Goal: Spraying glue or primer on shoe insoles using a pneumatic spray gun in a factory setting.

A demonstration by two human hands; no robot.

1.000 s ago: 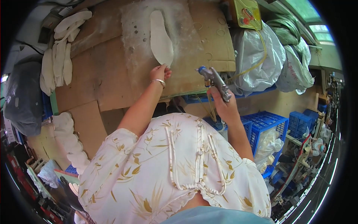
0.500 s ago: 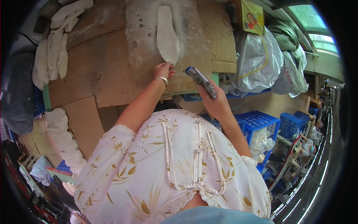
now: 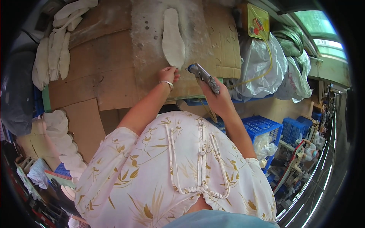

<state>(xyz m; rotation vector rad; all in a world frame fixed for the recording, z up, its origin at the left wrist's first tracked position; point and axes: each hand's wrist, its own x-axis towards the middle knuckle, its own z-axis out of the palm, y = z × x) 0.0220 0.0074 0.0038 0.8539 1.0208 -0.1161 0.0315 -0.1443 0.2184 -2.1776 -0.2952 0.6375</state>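
Observation:
A pale, sole-shaped insole [image 3: 173, 40] lies lengthwise on a cardboard sheet [image 3: 146, 53] dusted with white. My left hand [image 3: 169, 74] is closed in a pinch at its near rounded end, and a bracelet circles that wrist. In my right hand [image 3: 217, 97] is a metal spray gun [image 3: 205, 79], its blue-ringed nozzle just right of the insole's near end and apart from it. The fingers of the right hand wrap round the gun's handle and are partly hidden.
More pale insoles [image 3: 59, 57] are piled at the far left, with stacked white pieces [image 3: 62, 133] nearer me. A yellow container [image 3: 257, 21] with a hose stands at the far right, above plastic bags [image 3: 262, 64]. Blue crates [image 3: 262, 127] sit right of my forearm.
The spray gun's nozzle has shifted slightly left and away from me, closer to the insole's near end. My left hand stays at that end. The whole view has shifted a little.

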